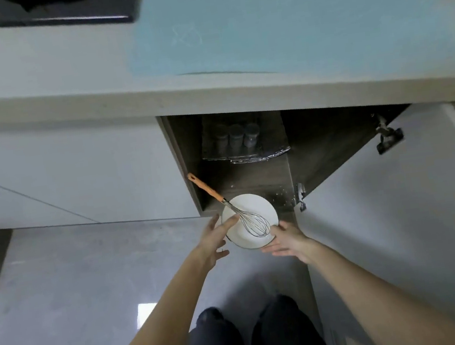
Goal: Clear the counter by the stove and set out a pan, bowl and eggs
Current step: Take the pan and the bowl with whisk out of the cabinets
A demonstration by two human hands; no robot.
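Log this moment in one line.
right hand: holds bowl | left hand: open by rim | whisk: in bowl | cabinet: open

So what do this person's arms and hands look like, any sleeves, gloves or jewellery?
Both forearms are bare as far up as the view reaches: no sleeves show. The left hand and right hand wear no gloves, and I see no watch, bracelet or ring, though the picture is soft. Dark trousers cover the legs.
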